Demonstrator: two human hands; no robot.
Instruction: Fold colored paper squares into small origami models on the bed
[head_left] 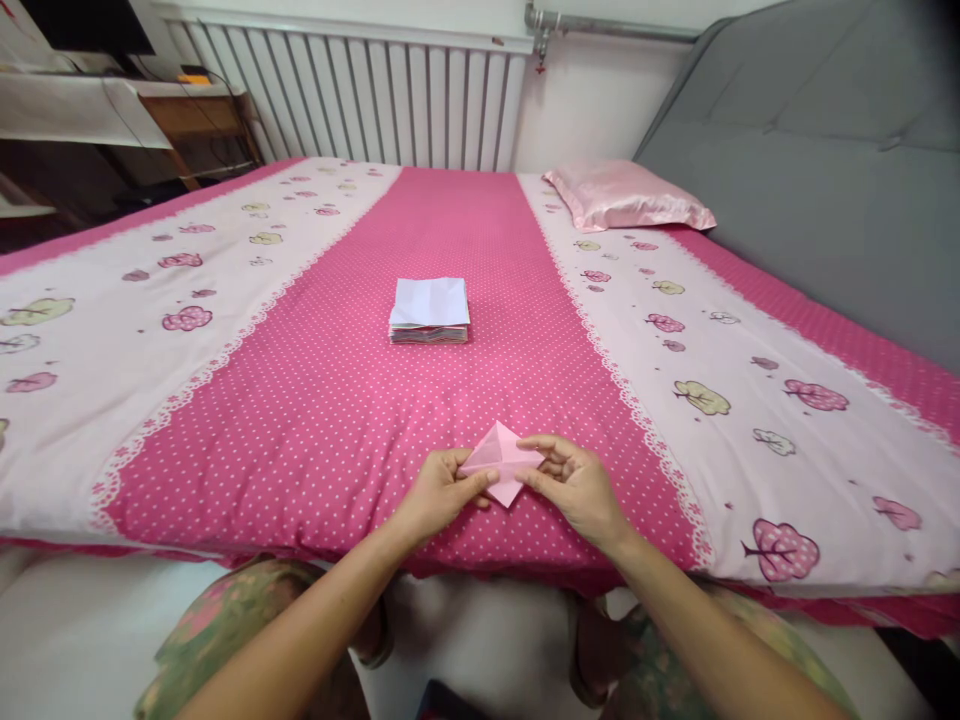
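Observation:
A small pink folded paper [501, 450], diamond-shaped with creases across its middle, is held just above the near edge of the bed. My left hand [444, 490] pinches its left corner, thumb on top and fingers beneath. On the other side my right hand [576, 488] grips the right corner between thumb and fingers. Both hands are closed on the paper, and the fingers under it are partly hidden. Farther back on the pink dotted strip of the bedspread lies a stack of square paper [430, 305] with a pale, creased sheet on top.
The bedspread [322, 400] has pink dotted and white tree-print strips. A pink pillow [630, 195] lies at the back right against the grey headboard [825, 150]. Behind the bed stands a white radiator [360, 95]. A desk [195, 115] with a monitor [94, 25] is at the far left.

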